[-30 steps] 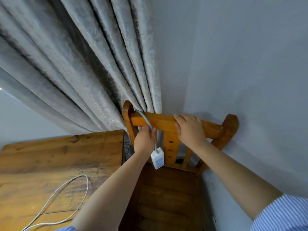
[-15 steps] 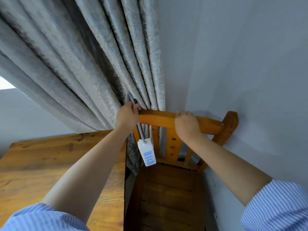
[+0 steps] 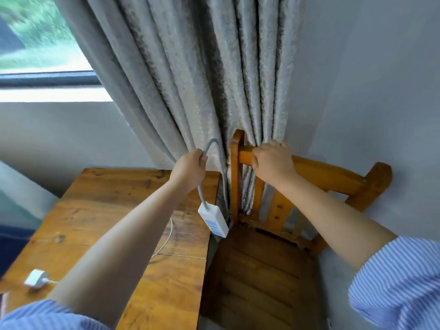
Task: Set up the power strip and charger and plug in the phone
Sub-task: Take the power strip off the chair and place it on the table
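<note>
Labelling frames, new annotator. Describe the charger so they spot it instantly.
Start at the orange-brown wooden table left of the wooden chair. Near its front-left edge lies the small white charger block, trailing a thin white cable. Unlike the white power strip dangling from the left hand, it rests flat.

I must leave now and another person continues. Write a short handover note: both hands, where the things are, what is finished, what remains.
Left hand: closed on the grey cord, the power strip dangling below it at the gap between table and chair.
Right hand: gripping the chair's top rail.
Charger: lies on the table near its front left corner, its thin white cable running across the top.
Phone: not in view.
Done: nothing is plugged in as far as can be seen.
Left: set the strip down, plug the charger in, connect the phone.
</note>
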Action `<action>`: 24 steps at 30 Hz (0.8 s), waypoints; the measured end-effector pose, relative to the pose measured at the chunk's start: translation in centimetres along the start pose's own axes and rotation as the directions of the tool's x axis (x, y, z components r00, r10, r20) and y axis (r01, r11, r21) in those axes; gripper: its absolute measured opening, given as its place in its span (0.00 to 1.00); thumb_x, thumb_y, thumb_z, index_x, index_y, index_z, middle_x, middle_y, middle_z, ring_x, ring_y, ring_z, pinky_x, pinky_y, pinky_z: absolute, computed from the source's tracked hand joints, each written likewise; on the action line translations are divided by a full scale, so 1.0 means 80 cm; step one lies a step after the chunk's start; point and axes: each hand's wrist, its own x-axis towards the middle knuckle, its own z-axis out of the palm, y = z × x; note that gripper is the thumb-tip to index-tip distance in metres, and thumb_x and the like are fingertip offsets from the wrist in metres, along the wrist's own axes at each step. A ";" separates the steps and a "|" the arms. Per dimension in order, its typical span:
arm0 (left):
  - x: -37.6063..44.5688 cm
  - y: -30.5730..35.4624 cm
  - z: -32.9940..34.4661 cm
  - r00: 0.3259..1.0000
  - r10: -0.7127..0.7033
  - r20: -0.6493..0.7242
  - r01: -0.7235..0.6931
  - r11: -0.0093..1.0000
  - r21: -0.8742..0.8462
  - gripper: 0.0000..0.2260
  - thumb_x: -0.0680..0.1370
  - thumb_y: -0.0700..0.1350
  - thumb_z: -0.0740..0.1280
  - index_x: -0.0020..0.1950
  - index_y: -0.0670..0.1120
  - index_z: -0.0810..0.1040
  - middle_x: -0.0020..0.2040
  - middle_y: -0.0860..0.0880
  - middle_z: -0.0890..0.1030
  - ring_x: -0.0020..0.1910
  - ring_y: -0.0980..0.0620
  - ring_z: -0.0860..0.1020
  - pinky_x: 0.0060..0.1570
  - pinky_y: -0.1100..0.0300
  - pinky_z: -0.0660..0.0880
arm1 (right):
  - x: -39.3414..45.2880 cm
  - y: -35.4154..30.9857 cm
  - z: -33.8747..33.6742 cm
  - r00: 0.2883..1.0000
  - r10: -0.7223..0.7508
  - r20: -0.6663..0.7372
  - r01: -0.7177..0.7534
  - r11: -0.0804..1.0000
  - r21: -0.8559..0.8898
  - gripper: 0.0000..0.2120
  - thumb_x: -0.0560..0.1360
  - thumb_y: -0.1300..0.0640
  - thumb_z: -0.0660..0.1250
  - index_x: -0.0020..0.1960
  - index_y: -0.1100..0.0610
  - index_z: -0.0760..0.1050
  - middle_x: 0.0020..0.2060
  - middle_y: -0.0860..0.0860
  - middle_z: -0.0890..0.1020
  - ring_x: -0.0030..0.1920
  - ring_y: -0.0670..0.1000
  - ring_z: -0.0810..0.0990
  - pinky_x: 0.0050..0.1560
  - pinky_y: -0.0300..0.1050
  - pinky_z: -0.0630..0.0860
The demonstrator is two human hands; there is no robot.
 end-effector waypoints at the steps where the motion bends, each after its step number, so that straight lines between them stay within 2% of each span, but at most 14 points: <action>1: -0.012 -0.007 -0.007 1.000 0.005 -0.003 -0.005 1.000 -0.010 0.13 0.80 0.43 0.54 0.35 0.44 0.64 0.30 0.47 0.70 0.33 0.45 0.68 0.28 0.56 0.63 | 0.002 -0.014 0.000 0.999 -0.040 -0.033 0.043 0.994 0.096 0.10 0.75 0.61 0.58 0.49 0.63 0.76 0.48 0.60 0.81 0.54 0.59 0.74 0.53 0.51 0.69; 3: -0.035 -0.023 -0.022 1.000 0.023 -0.006 -0.023 0.999 -0.030 0.11 0.80 0.42 0.55 0.37 0.42 0.66 0.35 0.43 0.73 0.36 0.44 0.70 0.35 0.53 0.67 | 0.008 -0.043 -0.002 0.996 -0.076 -0.036 0.083 0.963 0.258 0.13 0.77 0.62 0.57 0.60 0.62 0.72 0.56 0.61 0.79 0.59 0.60 0.73 0.57 0.53 0.70; 5: -0.059 -0.041 -0.038 0.999 0.041 0.000 -0.041 0.998 -0.038 0.10 0.79 0.41 0.56 0.38 0.42 0.67 0.37 0.44 0.74 0.37 0.45 0.71 0.39 0.50 0.70 | 0.011 -0.071 -0.005 0.992 -0.121 0.045 0.095 0.920 0.381 0.17 0.78 0.62 0.57 0.67 0.61 0.65 0.65 0.60 0.73 0.66 0.59 0.67 0.65 0.53 0.66; 7: -0.085 -0.062 -0.057 0.998 0.063 0.021 -0.062 0.996 -0.057 0.09 0.79 0.40 0.56 0.39 0.43 0.67 0.38 0.46 0.74 0.38 0.46 0.71 0.39 0.53 0.68 | 0.007 -0.103 -0.009 0.975 -0.181 0.125 0.095 0.858 0.504 0.21 0.78 0.62 0.58 0.69 0.60 0.60 0.69 0.58 0.67 0.70 0.57 0.62 0.69 0.51 0.61; 9: -0.115 -0.088 -0.078 0.995 0.096 0.032 -0.093 0.992 -0.090 0.09 0.79 0.39 0.57 0.38 0.43 0.67 0.35 0.49 0.73 0.36 0.48 0.70 0.37 0.60 0.65 | -0.005 -0.142 -0.013 0.954 -0.239 0.180 0.083 0.789 0.608 0.23 0.77 0.62 0.60 0.70 0.58 0.59 0.70 0.56 0.67 0.71 0.55 0.62 0.70 0.50 0.60; 12: -0.156 -0.125 -0.107 0.990 0.133 0.047 -0.123 0.977 -0.172 0.11 0.78 0.37 0.58 0.35 0.45 0.68 0.29 0.54 0.69 0.29 0.55 0.68 0.29 0.69 0.64 | -0.029 -0.198 -0.014 0.930 -0.274 0.244 0.024 0.709 0.705 0.18 0.78 0.65 0.58 0.66 0.59 0.65 0.66 0.57 0.73 0.65 0.53 0.69 0.65 0.45 0.64; 15: -0.194 -0.159 -0.126 0.986 0.125 0.114 -0.092 0.960 -0.264 0.17 0.78 0.36 0.58 0.30 0.49 0.66 0.28 0.54 0.70 0.27 0.60 0.68 0.27 0.75 0.66 | -0.054 -0.236 -0.017 0.922 -0.246 0.300 -0.063 0.668 0.741 0.10 0.77 0.67 0.57 0.54 0.65 0.75 0.53 0.62 0.80 0.54 0.52 0.76 0.62 0.46 0.68; 17: -0.222 -0.187 -0.138 0.982 0.123 0.145 -0.077 0.953 -0.293 0.18 0.78 0.36 0.58 0.29 0.51 0.66 0.28 0.53 0.71 0.27 0.60 0.68 0.27 0.75 0.66 | -0.074 -0.261 -0.020 0.900 -0.265 0.345 -0.060 0.711 0.701 0.10 0.77 0.66 0.58 0.45 0.63 0.78 0.44 0.59 0.81 0.49 0.54 0.76 0.58 0.48 0.71; 19: -0.247 -0.214 -0.153 0.981 0.116 0.155 -0.062 0.946 -0.317 0.17 0.78 0.37 0.59 0.30 0.50 0.69 0.28 0.53 0.71 0.26 0.61 0.70 0.28 0.74 0.66 | -0.095 -0.290 -0.021 0.888 -0.282 0.363 -0.047 0.730 0.682 0.12 0.76 0.66 0.59 0.39 0.58 0.77 0.39 0.54 0.79 0.46 0.52 0.75 0.51 0.44 0.71; 22: -0.280 -0.254 -0.177 0.973 0.121 0.194 -0.053 0.945 -0.323 0.09 0.77 0.38 0.60 0.38 0.43 0.75 0.31 0.48 0.73 0.30 0.54 0.71 0.33 0.63 0.69 | -0.128 -0.337 -0.016 0.881 -0.280 0.381 -0.061 0.732 0.679 0.13 0.76 0.62 0.60 0.35 0.54 0.76 0.36 0.53 0.77 0.43 0.51 0.74 0.50 0.46 0.70; 24: -0.292 -0.270 -0.184 0.967 0.134 0.216 -0.070 0.958 -0.278 0.07 0.77 0.39 0.61 0.44 0.38 0.77 0.33 0.47 0.75 0.32 0.51 0.72 0.34 0.61 0.69 | -0.146 -0.356 -0.012 0.884 -0.273 0.379 -0.042 0.761 0.647 0.13 0.76 0.58 0.61 0.34 0.54 0.76 0.33 0.51 0.76 0.37 0.48 0.73 0.43 0.43 0.70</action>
